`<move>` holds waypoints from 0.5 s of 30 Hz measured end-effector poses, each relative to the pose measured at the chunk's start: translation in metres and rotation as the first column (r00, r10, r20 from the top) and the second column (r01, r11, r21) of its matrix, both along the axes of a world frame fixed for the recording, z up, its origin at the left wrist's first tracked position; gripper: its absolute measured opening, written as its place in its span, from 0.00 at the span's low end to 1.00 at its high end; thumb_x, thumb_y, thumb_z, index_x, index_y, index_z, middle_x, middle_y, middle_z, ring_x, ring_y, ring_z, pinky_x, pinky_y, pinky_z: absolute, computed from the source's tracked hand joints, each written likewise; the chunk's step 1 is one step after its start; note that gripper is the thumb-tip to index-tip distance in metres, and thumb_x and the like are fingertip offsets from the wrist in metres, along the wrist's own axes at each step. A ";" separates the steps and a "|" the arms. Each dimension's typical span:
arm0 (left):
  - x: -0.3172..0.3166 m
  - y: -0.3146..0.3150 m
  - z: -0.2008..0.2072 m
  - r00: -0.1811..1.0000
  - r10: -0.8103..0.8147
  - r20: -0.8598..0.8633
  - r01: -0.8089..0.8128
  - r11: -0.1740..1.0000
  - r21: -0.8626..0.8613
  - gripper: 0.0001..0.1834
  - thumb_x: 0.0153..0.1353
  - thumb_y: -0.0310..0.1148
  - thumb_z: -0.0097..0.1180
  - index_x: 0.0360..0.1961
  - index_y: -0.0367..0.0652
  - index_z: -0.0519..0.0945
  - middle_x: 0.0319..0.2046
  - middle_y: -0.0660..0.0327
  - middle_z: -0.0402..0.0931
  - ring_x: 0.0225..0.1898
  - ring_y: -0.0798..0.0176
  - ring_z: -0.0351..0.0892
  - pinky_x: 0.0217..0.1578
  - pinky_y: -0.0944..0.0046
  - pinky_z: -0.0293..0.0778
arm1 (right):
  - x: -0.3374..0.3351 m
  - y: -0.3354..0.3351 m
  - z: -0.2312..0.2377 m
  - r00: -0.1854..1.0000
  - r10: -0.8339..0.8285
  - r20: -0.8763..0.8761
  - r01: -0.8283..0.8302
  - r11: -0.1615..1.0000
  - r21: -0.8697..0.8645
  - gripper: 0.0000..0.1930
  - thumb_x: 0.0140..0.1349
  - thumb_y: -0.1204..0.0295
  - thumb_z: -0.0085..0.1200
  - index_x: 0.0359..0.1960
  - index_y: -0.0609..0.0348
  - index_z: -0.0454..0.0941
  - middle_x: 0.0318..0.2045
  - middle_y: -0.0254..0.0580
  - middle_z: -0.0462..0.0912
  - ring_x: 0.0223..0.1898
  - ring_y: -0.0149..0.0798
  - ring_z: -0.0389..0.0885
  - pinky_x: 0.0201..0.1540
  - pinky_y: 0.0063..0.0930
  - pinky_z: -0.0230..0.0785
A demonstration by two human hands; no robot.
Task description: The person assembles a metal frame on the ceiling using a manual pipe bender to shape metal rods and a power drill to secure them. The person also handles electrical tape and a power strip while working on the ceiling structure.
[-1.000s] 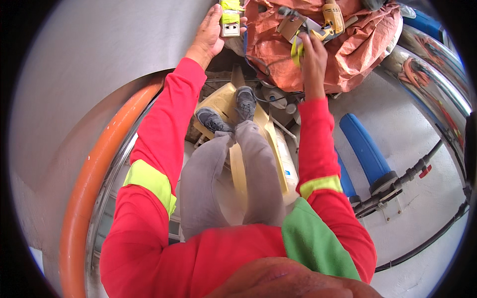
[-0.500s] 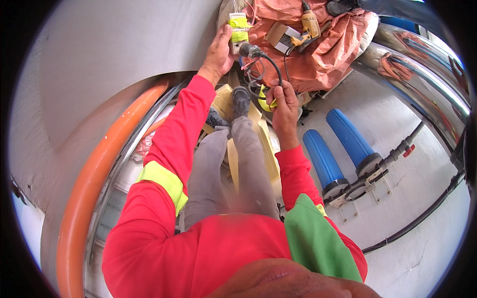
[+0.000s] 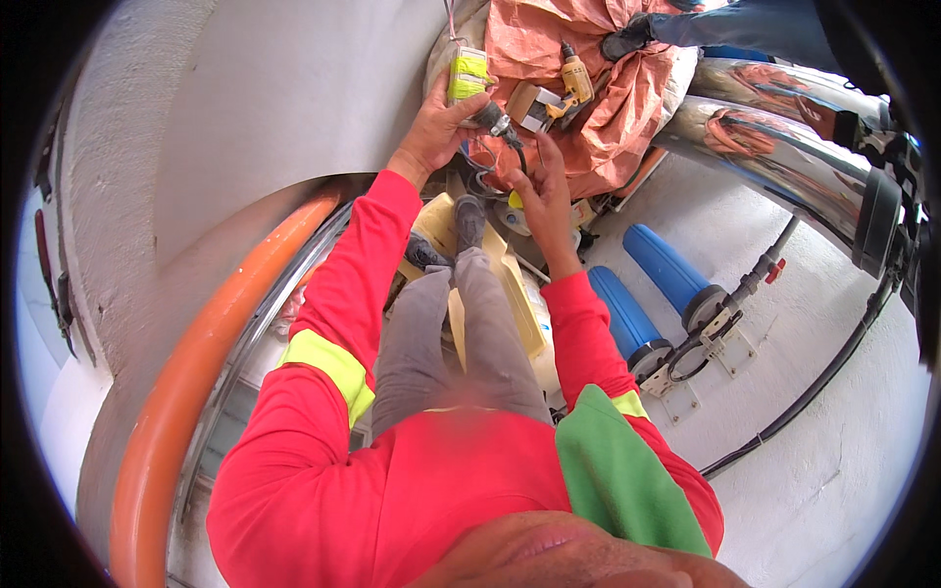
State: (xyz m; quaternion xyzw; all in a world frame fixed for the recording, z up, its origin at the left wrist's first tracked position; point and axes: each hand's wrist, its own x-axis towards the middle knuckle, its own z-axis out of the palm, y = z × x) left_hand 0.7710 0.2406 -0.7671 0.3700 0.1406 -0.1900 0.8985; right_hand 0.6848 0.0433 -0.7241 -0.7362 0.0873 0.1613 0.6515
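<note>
In my left hand is a white power outlet strip wrapped in bright yellow tape, its fingers closed round the lower end. A black plug sits against that end, touching or in it; which, I cannot tell. From the plug a black cable runs down toward my right hand. Thumb and forefinger of that hand are apart, beside the cable; its other fingers are partly hidden. A yellow power drill lies beyond on an orange sheet, next to a small open box.
Another person's shoe rests on the sheet's far right. Shiny metal cylinders and two blue filter housings stand at right. An orange pipe curves along the left. My feet are by a cream-coloured plastic piece.
My right hand has loosened its pinch on the cable, thumb and forefinger spreading near the plug. The left hand's hold has shifted toward the plug. Another person's leg shows more at upper right.
</note>
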 end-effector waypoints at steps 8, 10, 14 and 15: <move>0.005 0.007 0.041 0.999 -0.015 0.029 0.014 0.998 0.056 0.43 0.61 0.30 0.70 0.73 0.49 0.58 0.51 0.61 0.77 0.48 0.65 0.81 0.44 0.62 0.82 | 0.038 0.021 0.034 0.954 0.172 0.245 -0.060 0.912 -0.406 0.20 0.66 0.65 0.64 0.57 0.56 0.78 0.28 0.37 0.84 0.29 0.28 0.81 0.33 0.25 0.71; 0.003 0.008 0.046 0.998 -0.037 0.046 0.034 0.998 0.061 0.46 0.59 0.29 0.72 0.74 0.48 0.57 0.52 0.61 0.75 0.50 0.65 0.80 0.45 0.62 0.82 | 0.040 0.026 0.039 0.937 0.216 0.275 -0.023 0.823 -0.567 0.18 0.65 0.61 0.66 0.52 0.56 0.80 0.27 0.41 0.85 0.27 0.34 0.84 0.30 0.29 0.72; -0.003 0.006 0.056 0.992 -0.015 0.124 0.006 0.997 0.080 0.51 0.54 0.26 0.75 0.74 0.47 0.55 0.52 0.61 0.74 0.53 0.66 0.78 0.48 0.60 0.81 | 0.043 0.027 0.049 0.911 0.264 0.318 -0.011 0.785 -0.620 0.18 0.63 0.59 0.66 0.47 0.57 0.81 0.28 0.48 0.85 0.28 0.46 0.86 0.30 0.35 0.74; -0.004 0.005 0.060 0.993 -0.006 0.120 -0.008 0.993 0.114 0.52 0.53 0.25 0.75 0.74 0.47 0.55 0.52 0.61 0.74 0.53 0.67 0.78 0.48 0.60 0.81 | 0.045 0.026 0.051 0.899 0.285 0.333 -0.015 0.779 -0.627 0.18 0.62 0.59 0.66 0.47 0.57 0.81 0.28 0.48 0.85 0.28 0.47 0.86 0.30 0.36 0.74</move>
